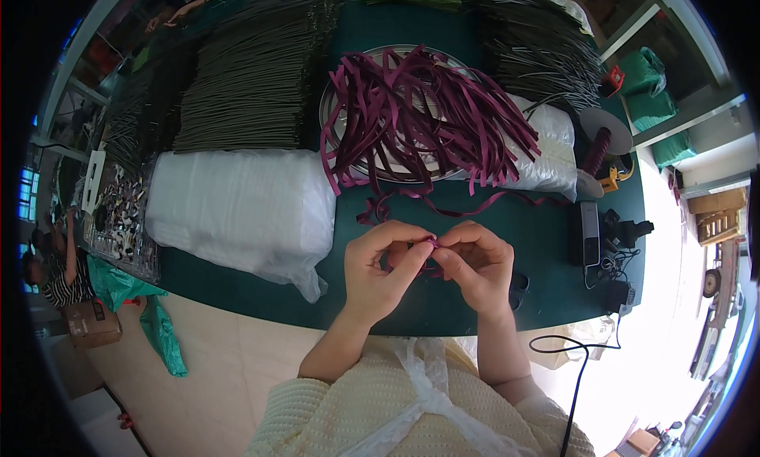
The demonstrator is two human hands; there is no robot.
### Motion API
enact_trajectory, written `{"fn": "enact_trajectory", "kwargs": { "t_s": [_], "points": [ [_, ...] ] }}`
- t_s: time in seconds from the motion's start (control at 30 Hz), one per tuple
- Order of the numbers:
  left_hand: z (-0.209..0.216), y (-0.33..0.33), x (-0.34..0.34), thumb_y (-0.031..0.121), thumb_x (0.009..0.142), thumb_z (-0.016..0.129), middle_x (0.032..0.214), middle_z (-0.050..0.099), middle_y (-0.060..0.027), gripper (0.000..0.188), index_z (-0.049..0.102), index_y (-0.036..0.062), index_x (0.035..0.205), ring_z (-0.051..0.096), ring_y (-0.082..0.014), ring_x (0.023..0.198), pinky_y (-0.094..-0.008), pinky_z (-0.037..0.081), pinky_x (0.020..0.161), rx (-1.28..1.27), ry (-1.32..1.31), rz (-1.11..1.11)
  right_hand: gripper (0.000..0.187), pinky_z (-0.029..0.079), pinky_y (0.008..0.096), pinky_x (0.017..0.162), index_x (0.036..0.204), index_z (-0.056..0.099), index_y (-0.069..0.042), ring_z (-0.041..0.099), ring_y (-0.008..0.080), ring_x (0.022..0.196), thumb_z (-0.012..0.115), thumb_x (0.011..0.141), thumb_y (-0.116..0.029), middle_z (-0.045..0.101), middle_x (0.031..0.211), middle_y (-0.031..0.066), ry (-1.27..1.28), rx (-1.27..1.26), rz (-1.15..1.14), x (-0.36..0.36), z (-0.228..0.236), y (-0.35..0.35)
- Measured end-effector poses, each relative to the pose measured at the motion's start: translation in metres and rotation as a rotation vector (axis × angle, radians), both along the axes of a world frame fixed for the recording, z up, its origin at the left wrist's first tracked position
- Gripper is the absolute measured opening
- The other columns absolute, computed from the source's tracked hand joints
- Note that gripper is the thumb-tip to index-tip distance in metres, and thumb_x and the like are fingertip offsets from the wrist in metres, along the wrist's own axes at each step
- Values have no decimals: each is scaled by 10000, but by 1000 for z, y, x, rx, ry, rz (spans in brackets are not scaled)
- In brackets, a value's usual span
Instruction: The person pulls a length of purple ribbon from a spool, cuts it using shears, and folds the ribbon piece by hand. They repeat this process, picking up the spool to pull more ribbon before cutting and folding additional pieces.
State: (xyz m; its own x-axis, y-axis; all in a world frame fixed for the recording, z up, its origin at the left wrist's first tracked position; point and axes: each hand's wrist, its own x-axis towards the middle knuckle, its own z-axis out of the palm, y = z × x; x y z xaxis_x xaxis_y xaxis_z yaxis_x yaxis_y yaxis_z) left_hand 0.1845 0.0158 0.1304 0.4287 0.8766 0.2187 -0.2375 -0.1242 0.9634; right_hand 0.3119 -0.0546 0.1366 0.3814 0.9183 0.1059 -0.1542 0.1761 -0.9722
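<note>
Both my hands meet over the near edge of the green table (451,314). Thumb and forefinger of my left hand (378,268) pinch a small piece of purple ribbon (432,241). From the other side, the fingertips of my right hand (483,268) close on the same ribbon; a bit of it shows below the fingers, the rest is hidden. Just beyond lies a heap of purple ribbons (427,112), loosely tangled on a round metal tray (324,108). A few strands spill over its near rim onto the table.
White plastic-wrapped bundles (237,207) lie left of the tray, below rows of dark thin stems (245,77). At the right stand a ribbon spool (599,150), a black box-shaped device (586,234) and a trailing cable (582,378). Other people (65,279) sit at the left.
</note>
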Motion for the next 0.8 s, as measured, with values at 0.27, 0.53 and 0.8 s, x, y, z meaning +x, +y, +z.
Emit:
{"fn": "enact_trajectory", "kwargs": {
  "t_s": [0.27, 0.53, 0.8],
  "points": [
    [-3, 0, -1, -1, 761, 651, 689, 566, 22, 102, 643, 18, 861, 370, -17, 532, -172, 279, 475, -51, 11, -32, 126, 479, 186, 607, 859, 596, 8, 592, 63, 679, 670, 760, 37, 597, 776, 22, 22, -23, -7, 0, -5, -2],
    [-1, 2, -6, -29, 762, 630, 793, 598, -21, 137, 642, 4, 895, 475, -51, 641, -180, 364, 587, -54, 61, -65, 124, 467, 176, 601, 863, 597, 9, 587, 57, 676, 667, 764, 37, 597, 783, 21, 3, -31, 5, -1, -6, -1],
    [-1, 8, -7, -17, 741, 644, 757, 590, -15, 127, 660, 17, 862, 418, -39, 554, -176, 312, 503, 28, 22, 2, 119, 424, 165, 516, 898, 635, 21, 553, 49, 619, 654, 780, 21, 602, 796, 36, 19, -51, 28, -3, -9, 2]
  ]
}}
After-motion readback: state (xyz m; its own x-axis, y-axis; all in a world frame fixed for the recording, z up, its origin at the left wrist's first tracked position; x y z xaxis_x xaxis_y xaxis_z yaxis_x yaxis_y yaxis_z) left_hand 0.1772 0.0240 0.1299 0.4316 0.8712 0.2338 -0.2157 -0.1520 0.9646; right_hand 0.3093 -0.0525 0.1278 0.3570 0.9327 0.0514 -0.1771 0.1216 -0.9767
